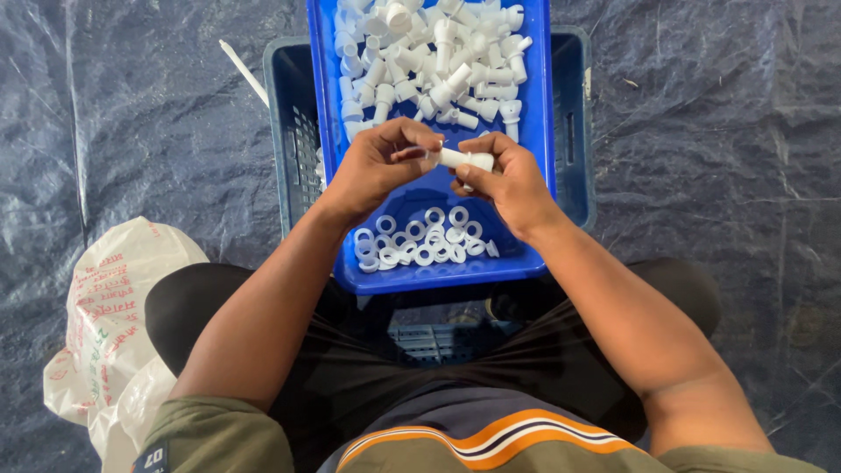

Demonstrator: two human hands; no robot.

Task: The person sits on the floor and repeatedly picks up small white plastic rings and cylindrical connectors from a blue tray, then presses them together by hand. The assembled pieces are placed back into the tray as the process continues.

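Note:
Both my hands meet over a blue tray (536, 105). My right hand (508, 182) grips a small white plastic fitting (466, 159) lying sideways. My left hand (378, 163) pinches at the fitting's left end with fingertips; whether a small ring is between those fingers I cannot tell. The far half of the tray holds a heap of white plastic fittings (438, 61). A cluster of white plastic rings (420, 241) lies at the tray's near end, just below my hands.
The tray rests on a darker blue crate (293, 149). A white plastic bag with red print (109, 324) lies at the left beside my knee. A thin white stick (243, 72) lies left of the crate. Dark plastic sheeting (718, 131) covers the floor.

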